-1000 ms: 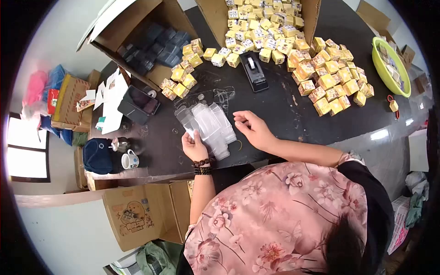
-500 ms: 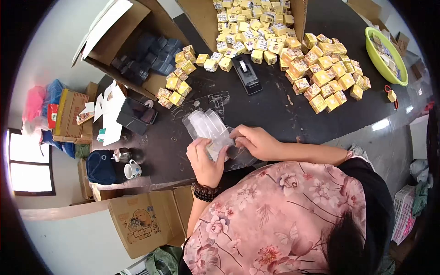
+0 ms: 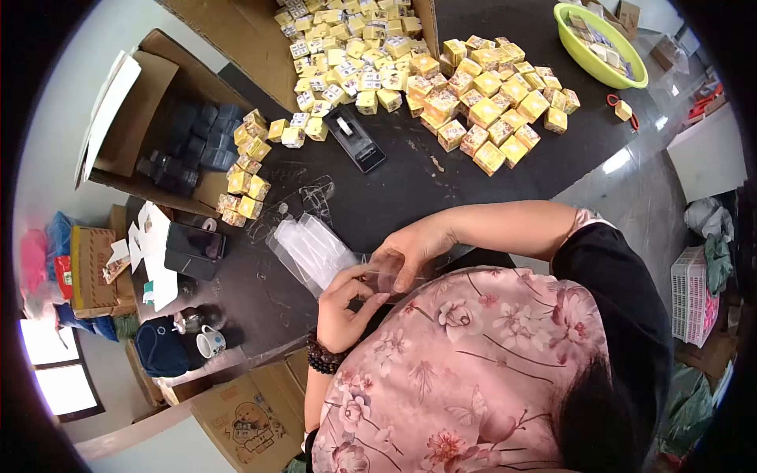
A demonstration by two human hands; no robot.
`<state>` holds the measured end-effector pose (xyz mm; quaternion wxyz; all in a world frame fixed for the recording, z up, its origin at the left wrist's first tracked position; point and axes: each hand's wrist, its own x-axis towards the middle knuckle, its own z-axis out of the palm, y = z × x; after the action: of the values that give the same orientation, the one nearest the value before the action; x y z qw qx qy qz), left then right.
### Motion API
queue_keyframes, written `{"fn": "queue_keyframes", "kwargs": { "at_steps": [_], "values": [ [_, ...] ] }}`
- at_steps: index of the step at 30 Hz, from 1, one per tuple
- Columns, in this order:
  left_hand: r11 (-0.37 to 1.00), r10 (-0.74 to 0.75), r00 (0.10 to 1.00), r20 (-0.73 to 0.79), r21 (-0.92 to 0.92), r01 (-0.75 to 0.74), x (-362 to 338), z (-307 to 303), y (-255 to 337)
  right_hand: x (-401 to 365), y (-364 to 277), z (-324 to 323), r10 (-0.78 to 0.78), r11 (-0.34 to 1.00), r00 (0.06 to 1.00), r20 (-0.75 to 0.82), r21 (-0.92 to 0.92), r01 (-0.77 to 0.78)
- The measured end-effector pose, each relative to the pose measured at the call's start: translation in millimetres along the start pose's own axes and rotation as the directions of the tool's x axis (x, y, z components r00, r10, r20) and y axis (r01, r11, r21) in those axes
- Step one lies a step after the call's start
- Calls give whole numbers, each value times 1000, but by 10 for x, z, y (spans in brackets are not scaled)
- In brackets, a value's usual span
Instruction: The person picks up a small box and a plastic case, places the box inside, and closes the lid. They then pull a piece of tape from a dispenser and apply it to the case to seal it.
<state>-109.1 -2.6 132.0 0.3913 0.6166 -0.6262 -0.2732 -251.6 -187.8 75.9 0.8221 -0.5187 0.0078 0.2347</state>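
Near the table's front edge, my left hand (image 3: 344,309), with dark beads at the wrist, pinches a piece of clear plastic (image 3: 384,282). My right hand (image 3: 419,246) is closed on the same piece from the other side, its fingers bent over the top. The plastic looks like a thin folded sheet or a small clear box; its exact shape is hard to make out. Just beyond the hands lies a stack of flat clear plastic pieces (image 3: 309,248) on the dark table.
Small yellow boxes (image 3: 497,106) are heaped at the back right, with more in a cardboard box (image 3: 236,39). A tape dispenser (image 3: 355,140) lies mid-table. At left stand a carton of dark clear packs (image 3: 126,118), a phone (image 3: 193,251) and a mug (image 3: 210,342). A green basin (image 3: 640,79) sits far right.
My hands have drawn a clear plastic piece away from the stack, towards my body. The stack now lies apart from my fingers. The whole view has shifted and turned.
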Motion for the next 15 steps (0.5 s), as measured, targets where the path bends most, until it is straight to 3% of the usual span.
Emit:
{"fn": "queue_keyframes", "kwargs": {
  "at_steps": [2,4,6,8,9,10,11,12,13,14,15],
  "values": [
    [999,-34,998,52,-8,34,-25,-3,-3,23,-44,2,3,994,998,-67,-109,-10],
    [998,-8,998,67,57,4,-40,-3,-18,52,-138,-9,120,866,971,-205,-456,-204],
    [996,5,998,67,92,-11,-81,-4,-51,38,-125,-10,82,805,976,-202,-563,-185],
    [993,-78,995,66,-83,83,-190,7,-102,-53,-153,-3,-186,883,961,-203,-464,73],
    [988,-82,995,63,-127,90,-240,-4,-114,-126,-309,-107,-401,724,854,-332,-686,73],
    [988,-83,995,55,-127,90,-320,25,-160,-178,-473,-365,-644,434,672,-365,-898,-71],
    [873,-248,959,134,-399,281,-413,88,-254,-238,-605,-662,-814,237,421,-400,-891,-387],
    [648,-370,893,256,-617,445,-467,154,-371,-314,-797,-956,-822,210,262,-505,-698,-685],
    [632,-284,873,396,-607,481,-491,221,-517,-387,-850,-1269,-924,70,163,-345,-574,-816],
    [629,-286,876,389,-613,478,-478,256,-459,-427,-834,-1669,-902,61,176,-394,-520,-852],
    [541,-289,871,398,-683,492,-444,302,-356,-472,-834,-1972,-879,48,184,-441,-465,-884]
  ]
}}
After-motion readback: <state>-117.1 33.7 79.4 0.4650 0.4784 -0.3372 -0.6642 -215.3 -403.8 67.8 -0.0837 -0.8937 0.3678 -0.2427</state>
